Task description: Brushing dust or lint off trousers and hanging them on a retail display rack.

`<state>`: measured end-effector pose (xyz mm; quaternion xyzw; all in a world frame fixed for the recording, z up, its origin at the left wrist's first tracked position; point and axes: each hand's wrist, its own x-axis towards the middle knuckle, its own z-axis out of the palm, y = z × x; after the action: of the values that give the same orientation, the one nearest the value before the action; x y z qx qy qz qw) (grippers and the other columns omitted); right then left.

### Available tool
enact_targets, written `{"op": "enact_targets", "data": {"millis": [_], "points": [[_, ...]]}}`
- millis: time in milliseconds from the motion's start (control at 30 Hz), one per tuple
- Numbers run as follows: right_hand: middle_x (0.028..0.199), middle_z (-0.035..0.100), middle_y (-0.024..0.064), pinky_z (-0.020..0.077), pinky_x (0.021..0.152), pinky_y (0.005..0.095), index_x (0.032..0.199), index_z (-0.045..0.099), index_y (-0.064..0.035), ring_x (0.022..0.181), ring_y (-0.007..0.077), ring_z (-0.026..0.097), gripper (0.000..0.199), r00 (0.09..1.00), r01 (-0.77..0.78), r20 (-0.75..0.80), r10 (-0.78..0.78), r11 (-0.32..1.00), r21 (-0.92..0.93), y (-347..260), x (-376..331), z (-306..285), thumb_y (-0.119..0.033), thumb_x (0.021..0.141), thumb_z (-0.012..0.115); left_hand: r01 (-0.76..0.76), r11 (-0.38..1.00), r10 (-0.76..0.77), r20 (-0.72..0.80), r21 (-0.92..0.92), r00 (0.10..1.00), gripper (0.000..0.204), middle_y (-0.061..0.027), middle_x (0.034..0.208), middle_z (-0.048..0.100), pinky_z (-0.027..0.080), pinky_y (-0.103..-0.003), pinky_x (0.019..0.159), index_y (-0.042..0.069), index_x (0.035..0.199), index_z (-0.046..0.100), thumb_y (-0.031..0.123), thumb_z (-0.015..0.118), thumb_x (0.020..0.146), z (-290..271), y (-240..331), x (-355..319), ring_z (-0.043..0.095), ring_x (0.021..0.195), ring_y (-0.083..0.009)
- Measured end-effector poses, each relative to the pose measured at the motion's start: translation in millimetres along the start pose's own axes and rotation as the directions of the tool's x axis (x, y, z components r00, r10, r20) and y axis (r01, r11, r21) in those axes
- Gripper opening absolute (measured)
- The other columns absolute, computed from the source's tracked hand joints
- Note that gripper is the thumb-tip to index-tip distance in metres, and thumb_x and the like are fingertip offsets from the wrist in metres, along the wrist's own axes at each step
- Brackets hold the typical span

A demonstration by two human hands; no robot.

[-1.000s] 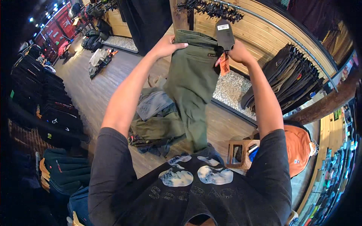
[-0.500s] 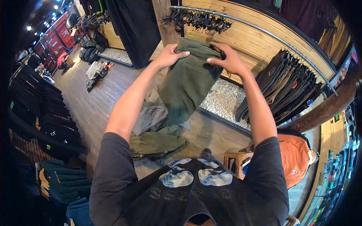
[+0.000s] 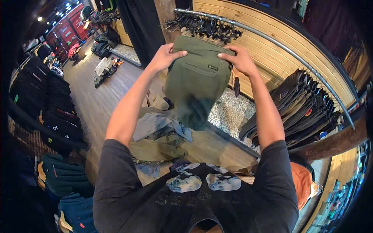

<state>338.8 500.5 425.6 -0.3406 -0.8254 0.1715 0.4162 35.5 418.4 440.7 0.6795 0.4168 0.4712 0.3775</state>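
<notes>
A pair of olive-green pants [image 3: 196, 87] hangs in front of me, folded lengthwise, with the waistband at the top. My left hand [image 3: 166, 58] pinches the upper left corner, thumb on the near face. The opposite corner is gripped the same way by my right hand [image 3: 240, 60]. A pocket seam and a small dark patch show below the waistband. Beside the right edge of the pants dangles a dark tag [image 3: 236, 86]. Under the legs, on the floor, lies a pile of clothes, including a grey garment [image 3: 155, 125] and an olive garment [image 3: 157, 148].
Black clip hangers [image 3: 206, 27] crowd the left end of a metal rail [image 3: 268, 34] on the wood-panelled wall. Dark pants [image 3: 293, 106] hang along its right side. White pebbles [image 3: 231, 108] line the wall's foot. Racks of dark clothes [image 3: 48, 105] stand at left; another heap [image 3: 104, 70] lies farther off.
The pants have turned flatter toward me, with the waistband pulled straighter and the patch now visible. My right hand has moved slightly right, my left slightly left.
</notes>
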Motion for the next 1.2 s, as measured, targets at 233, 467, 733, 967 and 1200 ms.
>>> {"op": "enact_targets", "data": {"millis": [233, 467, 733, 967, 1200], "points": [[0.089, 0.071, 0.0082, 0.0511, 0.078, 0.0296, 0.105, 0.07, -0.0014, 0.081, 0.0149, 0.065, 0.04, 0.978, -0.21, 0.05, 0.204, 0.942, 0.263, 21.0, 17.6, -14.0, -0.033, 0.082, 0.077, 0.028, 0.958, -0.035, -0.02, -0.287, 0.999, 0.04, -0.0069, 0.109, 0.068, 0.051, -0.028, 0.085, -0.004, 0.124, 0.057, 0.02, 0.067, 0.093, 16.9, -37.0, 27.4, 0.063, 0.095, -0.0109], [0.095, 0.067, 0.003, 0.0471, 0.075, 0.0253, 0.115, 0.067, -0.0059, 0.087, 0.0083, 0.059, 0.043, 0.894, -0.439, 0.23, 0.384, 0.854, 0.279, 51.8, 26.1, -2.2, -0.036, 0.086, 0.074, 0.179, 0.912, -0.222, -0.078, -0.368, 0.972, 0.034, -0.0063, 0.107, 0.069, 0.051, -0.026, 0.084, -0.003, 0.119, 0.061, 0.019, 0.066, 0.093, 35.6, -88.9, 44.2, 0.063, 0.093, -0.0094], [0.082, 0.061, 0.0034, 0.0444, 0.062, 0.028, 0.087, 0.063, -0.0063, 0.07, 0.0122, 0.055, 0.04, 0.704, -0.514, -0.232, 0.671, 0.707, 0.485, 155.5, 83.3, 31.5, -0.046, 0.09, 0.063, 0.084, 0.918, -0.129, -0.091, -0.388, 0.987, 0.03, -0.0035, 0.101, 0.07, 0.05, -0.024, 0.077, -0.003, 0.114, 0.064, 0.016, 0.07, 0.091, 39.8, -129.3, 91.3, 0.062, 0.086, -0.0074], [0.064, 0.052, 0.0008, 0.0363, 0.042, 0.0281, 0.069, 0.049, -0.0125, 0.047, 0.0127, 0.048, 0.033, 0.611, -0.671, -0.128, 0.781, 0.597, 0.44, 205.4, 153.5, 45.8, -0.03, 0.086, 0.072, 0.203, 0.959, -0.222, -0.08, -0.198, 0.972, 0.022, 0.0041, 0.081, 0.063, 0.045, -0.022, 0.069, -0.001, 0.09, 0.067, 0.021, 0.072, 0.089, 30.1, -113.1, 120.2, 0.054, 0.075, -0.005], [0.063, 0.051, 0.0006, 0.0397, 0.042, 0.0309, 0.07, 0.05, -0.0118, 0.049, 0.0136, 0.051, 0.027, 0.68, -0.6, -0.042, 0.732, 0.589, 0.542, 255.9, 159.8, 34.0, -0.005, 0.078, 0.075, 0.083, 0.974, -0.091, -0.029, -0.211, 0.995, 0.022, 0.0027, 0.087, 0.065, 0.044, -0.022, 0.069, -0.002, 0.1, 0.069, 0.017, 0.071, 0.09, 37.6, -135.5, 143.7, 0.054, 0.078, -0.0042]]}}
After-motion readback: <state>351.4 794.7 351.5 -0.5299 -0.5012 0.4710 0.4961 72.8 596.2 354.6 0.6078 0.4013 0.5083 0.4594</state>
